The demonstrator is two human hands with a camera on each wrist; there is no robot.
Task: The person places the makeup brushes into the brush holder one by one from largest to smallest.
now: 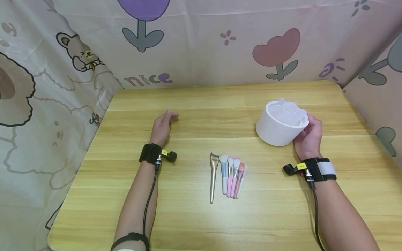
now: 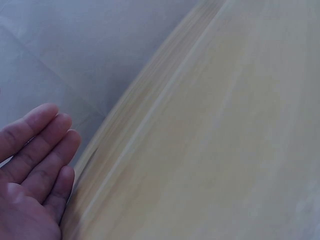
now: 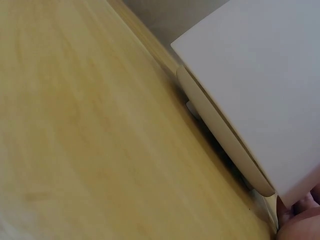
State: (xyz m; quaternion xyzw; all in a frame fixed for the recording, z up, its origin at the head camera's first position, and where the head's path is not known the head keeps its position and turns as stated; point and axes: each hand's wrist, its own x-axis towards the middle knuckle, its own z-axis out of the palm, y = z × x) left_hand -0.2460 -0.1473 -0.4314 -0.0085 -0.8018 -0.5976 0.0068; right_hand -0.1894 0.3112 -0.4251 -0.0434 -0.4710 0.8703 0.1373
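On the right of the table my right hand (image 1: 310, 136) grips the side of a white round container (image 1: 276, 130). A pale flower-shaped piece (image 1: 289, 111) shows in the container's top. In the right wrist view the white wall (image 3: 255, 90) tilts over a beige rounded base (image 3: 225, 132), and a bit of the hand (image 3: 302, 220) shows at the lower corner; most of its fingers are hidden. I cannot tell whether the container touches the table. My left hand (image 1: 161, 128) holds nothing over the left part of the table, its fingers extended together in the left wrist view.
Several makeup brushes lie side by side mid-table: a gold one (image 1: 213, 177), a blue-and-white one (image 1: 224, 176) and pink ones (image 1: 234, 179). Patterned cloth (image 1: 201, 52) hangs behind the wooden table (image 1: 188, 223) and at both sides. Black cables run along both forearms.
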